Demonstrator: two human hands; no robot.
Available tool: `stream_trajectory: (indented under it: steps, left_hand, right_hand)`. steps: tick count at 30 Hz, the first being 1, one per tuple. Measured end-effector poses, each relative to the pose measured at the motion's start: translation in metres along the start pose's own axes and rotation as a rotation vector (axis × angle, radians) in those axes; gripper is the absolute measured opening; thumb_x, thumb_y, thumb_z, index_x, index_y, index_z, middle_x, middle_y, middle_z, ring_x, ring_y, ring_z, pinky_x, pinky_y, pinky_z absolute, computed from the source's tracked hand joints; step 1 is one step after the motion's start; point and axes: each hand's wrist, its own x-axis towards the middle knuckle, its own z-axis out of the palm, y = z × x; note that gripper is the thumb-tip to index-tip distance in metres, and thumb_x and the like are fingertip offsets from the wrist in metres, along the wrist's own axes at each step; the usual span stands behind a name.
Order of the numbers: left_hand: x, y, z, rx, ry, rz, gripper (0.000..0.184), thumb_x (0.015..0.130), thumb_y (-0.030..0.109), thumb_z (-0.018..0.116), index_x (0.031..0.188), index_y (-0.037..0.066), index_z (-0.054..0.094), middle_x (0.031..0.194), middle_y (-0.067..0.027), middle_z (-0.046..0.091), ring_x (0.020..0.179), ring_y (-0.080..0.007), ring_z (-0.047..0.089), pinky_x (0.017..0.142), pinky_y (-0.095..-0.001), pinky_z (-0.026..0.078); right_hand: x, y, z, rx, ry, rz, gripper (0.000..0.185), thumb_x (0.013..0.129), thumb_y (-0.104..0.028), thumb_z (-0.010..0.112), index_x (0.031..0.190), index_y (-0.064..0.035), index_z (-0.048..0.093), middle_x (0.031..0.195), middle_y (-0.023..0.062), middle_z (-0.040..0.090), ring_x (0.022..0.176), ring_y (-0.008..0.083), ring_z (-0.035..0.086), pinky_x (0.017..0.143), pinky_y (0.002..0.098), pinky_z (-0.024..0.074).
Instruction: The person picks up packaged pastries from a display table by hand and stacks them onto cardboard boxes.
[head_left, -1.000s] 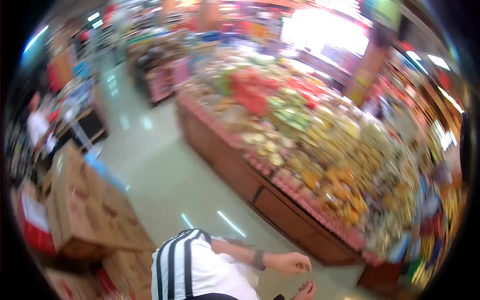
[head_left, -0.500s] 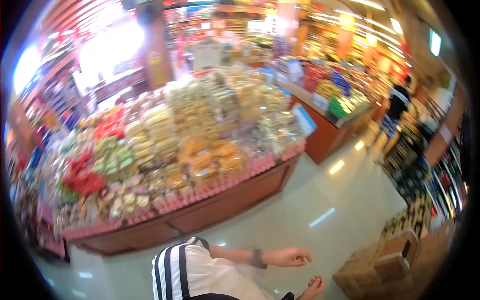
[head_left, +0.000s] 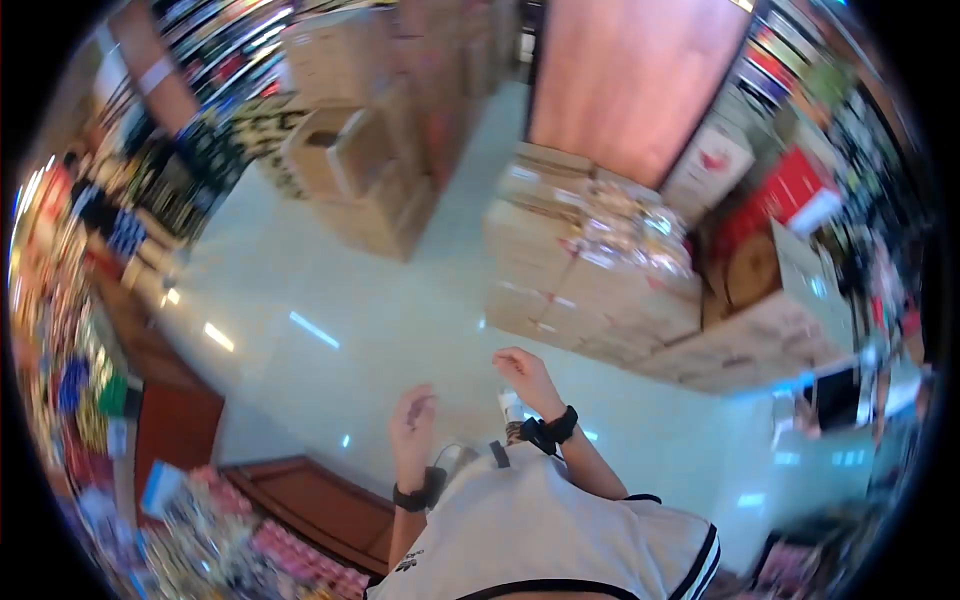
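My left hand (head_left: 412,420) hangs in front of my white shirt (head_left: 540,530), above the tiled floor. Its fingers are half bent and a little smeared, and nothing shows in them. My right hand (head_left: 528,380) is raised beside it, apart from the left, with loosely curved fingers and no object visible in it. Dark bands circle both wrists. Nearest to the right hand stands a block of cardboard cartons (head_left: 590,300), with clear bags of packaged goods (head_left: 635,230) lying on top. Neither hand touches the cartons.
A wooden display counter (head_left: 310,500) edged in pink with bagged goods (head_left: 200,545) is at lower left. Ahead stand stacked boxes (head_left: 370,210), one open carton (head_left: 335,150) among them. A person (head_left: 115,220) stands far left. A red box (head_left: 775,195) sits to the right.
The view has swung right and down, away from the large goods display toward the cartons. Both hands now appear side by side in the middle, still without a visible object.
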Motion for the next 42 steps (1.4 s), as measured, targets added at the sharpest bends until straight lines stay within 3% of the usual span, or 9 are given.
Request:
stream_trajectory:
  steps: [5,19,25,28,31,37,42]
  left_hand:
    - [0.034,0.002,0.049,0.083,-0.293,0.067,0.022,0.094,0.005,0.058,0.115,-0.001,0.062,0.114,-0.0085,0.063,0.097,-0.0146,0.062,0.086,-0.027,0.049]
    - [0.067,-0.005,0.181,0.145,-0.528,0.144,0.025,0.093,0.007,0.061,0.117,0.001,0.062,0.114,-0.0068,0.063,0.093,-0.012,0.063,0.084,-0.0274,0.05]
    - [0.092,-0.009,0.242,0.199,-0.527,0.227,0.028,0.092,0.006,0.062,0.119,0.002,0.06,0.118,-0.0078,0.062,0.096,-0.0133,0.063,0.083,-0.028,0.051]
    - [0.097,-0.008,0.269,0.203,-0.494,0.19,0.029,0.091,0.006,0.063,0.12,0.002,0.059,0.118,-0.0081,0.062,0.097,-0.014,0.063,0.083,-0.028,0.051]
    - [0.1,-0.009,0.283,0.234,-0.467,0.177,0.031,0.091,0.006,0.063,0.122,0.002,0.058,0.119,-0.0086,0.062,0.098,-0.0149,0.064,0.083,-0.0286,0.051]
    - [0.14,-0.001,0.301,0.306,-0.424,0.101,0.034,0.09,0.005,0.063,0.123,0.002,0.056,0.12,-0.0106,0.061,0.103,-0.0189,0.063,0.084,-0.0311,0.052]
    - [0.204,-0.017,0.319,0.257,-0.365,0.129,0.045,0.084,0.007,0.068,0.126,0.004,0.052,0.121,-0.01,0.059,0.108,-0.019,0.057,0.086,-0.0341,0.051]
  right_hand:
    - [-0.032,-0.006,-0.058,-0.019,0.188,0.088,0.022,0.094,-0.008,0.056,0.113,0.0026,0.061,0.099,0.0101,0.069,0.087,0.0145,0.065,0.08,0.027,0.0507]
    - [-0.021,0.007,-0.183,0.055,0.53,0.071,0.021,0.094,-0.01,0.057,0.11,0.002,0.063,0.094,0.0097,0.07,0.084,0.0143,0.065,0.078,0.0264,0.0507]
    - [-0.005,0.028,-0.227,0.051,0.55,0.032,0.021,0.094,-0.013,0.059,0.109,0.0018,0.063,0.092,0.009,0.07,0.082,0.0134,0.064,0.076,0.0263,0.0506]
    - [0.006,0.032,-0.252,0.005,0.527,0.044,0.02,0.094,-0.013,0.059,0.108,0.0011,0.064,0.089,0.0092,0.069,0.08,0.013,0.064,0.073,0.0266,0.0503]
    - [0.019,0.027,-0.275,-0.042,0.457,0.101,0.02,0.096,-0.007,0.055,0.112,0.0024,0.062,0.096,0.007,0.068,0.086,0.0126,0.062,0.08,0.026,0.049]
    - [0.062,0.033,-0.292,-0.015,0.506,0.034,0.021,0.094,-0.005,0.055,0.112,0.0001,0.062,0.093,0.0067,0.066,0.085,0.0121,0.061,0.078,0.0266,0.0492]
    - [0.1,0.028,-0.284,-0.117,0.6,0.054,0.03,0.091,-0.007,0.057,0.12,-0.0044,0.058,0.098,0.0092,0.065,0.085,0.0178,0.064,0.073,0.0291,0.0504]
